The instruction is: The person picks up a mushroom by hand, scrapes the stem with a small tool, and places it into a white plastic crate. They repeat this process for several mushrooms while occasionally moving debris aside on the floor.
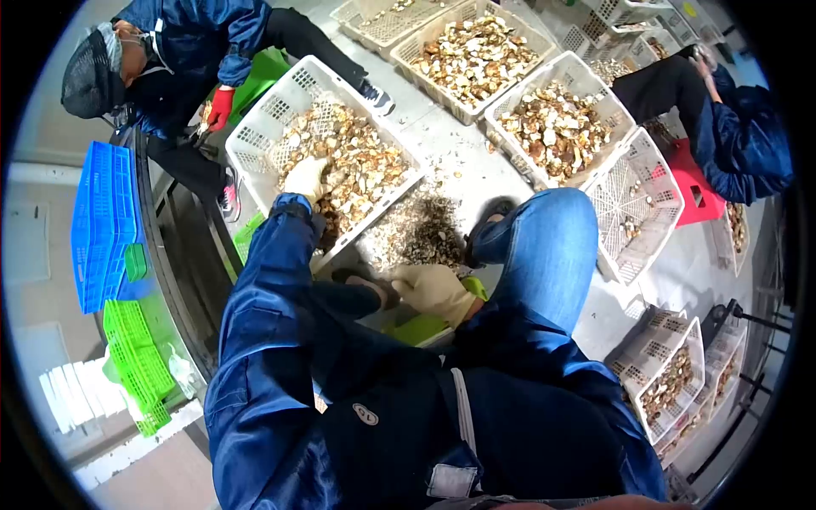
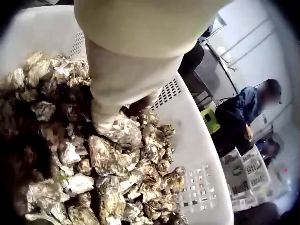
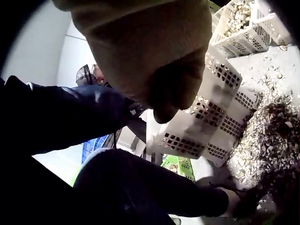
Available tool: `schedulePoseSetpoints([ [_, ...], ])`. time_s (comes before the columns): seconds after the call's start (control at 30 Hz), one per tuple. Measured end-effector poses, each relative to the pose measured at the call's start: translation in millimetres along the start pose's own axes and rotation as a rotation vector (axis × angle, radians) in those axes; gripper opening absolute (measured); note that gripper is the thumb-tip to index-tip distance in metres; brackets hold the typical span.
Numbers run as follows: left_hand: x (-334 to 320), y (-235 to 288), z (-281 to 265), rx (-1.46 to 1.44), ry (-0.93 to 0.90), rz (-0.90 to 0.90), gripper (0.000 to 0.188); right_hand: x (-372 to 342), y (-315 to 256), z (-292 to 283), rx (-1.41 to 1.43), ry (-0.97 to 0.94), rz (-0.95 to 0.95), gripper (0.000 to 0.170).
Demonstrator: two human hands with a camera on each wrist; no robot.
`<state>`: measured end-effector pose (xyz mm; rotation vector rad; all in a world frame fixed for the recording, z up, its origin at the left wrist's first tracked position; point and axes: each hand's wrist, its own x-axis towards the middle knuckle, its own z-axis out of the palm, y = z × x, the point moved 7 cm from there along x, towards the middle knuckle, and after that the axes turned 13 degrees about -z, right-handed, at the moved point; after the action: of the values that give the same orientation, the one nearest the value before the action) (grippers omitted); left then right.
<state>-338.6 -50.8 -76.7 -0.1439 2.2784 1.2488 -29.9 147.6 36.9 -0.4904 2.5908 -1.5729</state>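
Note:
My left hand [image 1: 308,178], in a pale glove, reaches into a white basket [image 1: 393,194] of brown and cream mushroom pieces [image 1: 361,166]. Seen from the left wrist, the gloved hand [image 2: 136,70] points down with extended fingers, its fingertips touching a mushroom piece [image 2: 125,133]; the glove hides part of the contact. My right hand [image 1: 433,291], also gloved, is low between the knees, outside the basket. In the right wrist view that hand [image 3: 150,56] has bent fingers beside the basket's perforated wall [image 3: 180,133]; whether anything lies inside them is hidden.
Dark and pale scraps [image 1: 429,229] lie on the floor beside the basket. More filled baskets [image 1: 476,59] stand beyond, with a nearly emptied one [image 1: 633,204] at right. Blue crates [image 1: 104,229] and green crates [image 1: 136,361] are at left. Two people sit nearby, left and right.

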Motion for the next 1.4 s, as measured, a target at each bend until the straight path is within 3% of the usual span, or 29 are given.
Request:
schedulePoseSetpoints([
  [0.13,-66.9,74.8,23.9,1.044,0.268,0.214,0.035,-7.6,1.5,-8.2,0.031,0.021,0.034,0.022],
  [0.2,-70.2,64.2,12.2,0.743,0.363,0.260,0.039,-6.8,-2.3,-17.6,0.103,0.044,0.084,0.024],
  [0.23,-72.0,53.7,8.6,0.448,0.286,0.221,0.051,-5.0,-2.6,-23.2,0.002,-0.021,0.114,0.029],
  [0.27,-80.3,39.6,10.3,0.192,0.213,0.033,0.052,-2.0,1.5,-26.7,0.011,-0.013,0.136,0.030],
  [0.33,-99.3,16.3,14.9,-0.039,-0.024,0.184,0.043,-2.5,11.8,-25.2,0.035,-0.006,0.189,0.032],
  [0.37,-110.3,3.4,18.7,-0.152,-0.152,0.218,0.038,-6.8,15.0,-27.4,-0.016,0.129,0.094,0.033],
  [0.4,-142.2,11.3,27.5,-0.241,-0.229,0.201,0.036,-2.2,4.7,-34.7,0.040,0.035,0.159,0.035],
  [0.43,-176.3,22.7,38.2,-0.302,-0.278,0.183,0.035,-0.2,11.2,-33.3,0.077,0.099,0.123,0.036],
  [0.5,-227.2,36.5,59.7,-0.557,-0.368,0.042,0.033,-3.5,15.5,-32.3,0.152,0.210,0.110,0.038],
  [0.53,-256.6,47.2,78.8,-1.057,-0.553,-0.227,0.037,-4.7,8.6,-35.8,0.189,0.257,0.129,0.038],
  [0.57,-259.1,43.3,89.8,-1.077,-0.673,-0.201,0.043,-5.5,0.0,-40.2,0.200,0.264,0.150,0.039],
  [0.6,-265.3,32.6,96.6,-1.072,-0.653,-0.203,0.043,-7.0,-4.2,-43.1,0.071,0.275,0.107,0.038],
  [0.67,-281.2,29.5,106.7,-0.984,-0.717,-0.024,0.042,-9.8,-13.9,-44.3,0.183,0.257,0.130,0.036],
  [0.7,-287.6,27.2,115.5,-0.971,-0.672,-0.101,0.043,-10.1,-18.7,-46.2,0.176,0.245,0.135,0.033],
  [0.8,-301.7,35.8,127.0,-0.955,-0.618,-0.098,0.044,-12.9,-21.4,-45.3,0.196,0.231,0.123,0.028],
  [0.83,-303.2,30.7,125.6,-0.889,-0.525,-0.193,0.045,-14.1,-13.0,-39.1,0.228,0.234,0.096,0.028],
  [0.97,-304.9,25.6,130.9,-0.832,-0.667,-0.149,0.051,-16.7,-10.9,-47.2,0.242,0.344,0.033,0.023],
  [1.03,-298.0,15.5,131.1,-0.775,-0.577,-0.129,0.053,-18.9,-18.6,-54.2,0.244,0.364,0.103,0.021],
  [1.13,-291.9,4.0,129.1,-0.638,-0.468,-0.075,0.055,-11.4,8.7,-28.4,0.184,0.183,-0.005,0.029],
  [1.17,-292.5,5.2,126.2,-0.579,-0.458,-0.045,0.055,-16.5,6.4,-34.7,0.231,0.155,0.115,0.037],
  [1.27,-296.1,11.1,125.2,-0.496,-0.413,-0.055,0.056,-18.0,9.9,-41.4,0.280,0.257,0.183,0.037],
  [1.3,-299.3,17.3,123.8,-0.484,-0.393,-0.073,0.056,-15.5,-11.5,-51.9,0.360,0.356,0.021,0.033],
  [1.33,-300.2,19.3,122.3,-0.474,-0.370,-0.090,0.057,-14.1,-13.6,-49.4,0.302,0.296,0.017,0.033],
  [1.37,-286.3,7.2,117.0,-0.115,-0.226,0.178,0.057,-12.0,-15.1,-46.6,0.243,0.234,0.011,0.033],
  [1.4,-284.0,4.0,117.5,-0.126,-0.245,0.175,0.056,-10.6,-16.1,-43.0,0.185,0.173,0.005,0.033],
])
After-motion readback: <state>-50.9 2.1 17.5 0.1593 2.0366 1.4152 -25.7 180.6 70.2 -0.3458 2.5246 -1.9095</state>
